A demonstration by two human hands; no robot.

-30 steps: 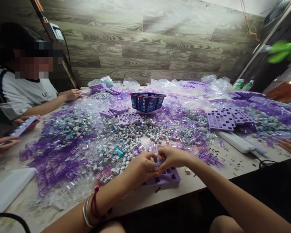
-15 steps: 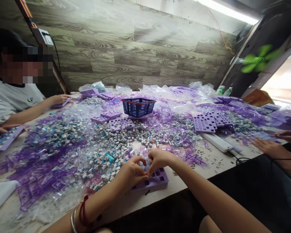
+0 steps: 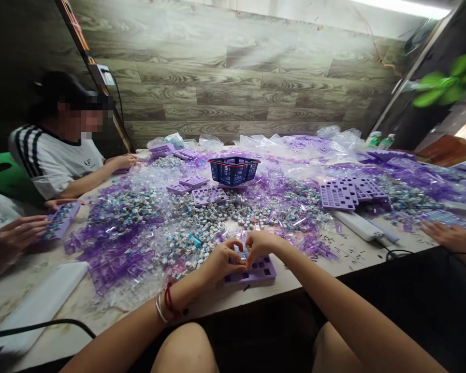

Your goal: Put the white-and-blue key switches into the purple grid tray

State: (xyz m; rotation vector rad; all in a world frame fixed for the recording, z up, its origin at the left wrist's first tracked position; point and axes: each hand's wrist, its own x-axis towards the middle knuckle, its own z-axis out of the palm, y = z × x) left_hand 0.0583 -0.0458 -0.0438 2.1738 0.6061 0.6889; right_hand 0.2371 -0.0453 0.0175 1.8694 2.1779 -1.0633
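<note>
In front of me a light purple board with square holes point(image 3: 262, 272) lies flat near the table edge. My left hand point(image 3: 225, 259) is over its left side, thumb and finger pinched together. From the right, my right hand point(image 3: 261, 245) meets it with bent, pinched fingertips. Whatever lies between the fingertips is too small to make out. Clear pieces point(image 3: 241, 252) show on the board between the hands. Just beyond is a heap of small white pieces with blue tips point(image 3: 186, 241).
A dark blue basket point(image 3: 234, 172) stands mid-table, with purple boards point(image 3: 353, 194) to its right. Purple clear plastic parts point(image 3: 112, 264) spread to the left. White power strips point(image 3: 358, 226) lie on the table. Co-workers' hands point(image 3: 23, 230) handle boards at left; another hand point(image 3: 445, 235) is at right.
The view has swung left and slightly down, so a second person at left and my knee now show. My hands stay pinched together over the board.
</note>
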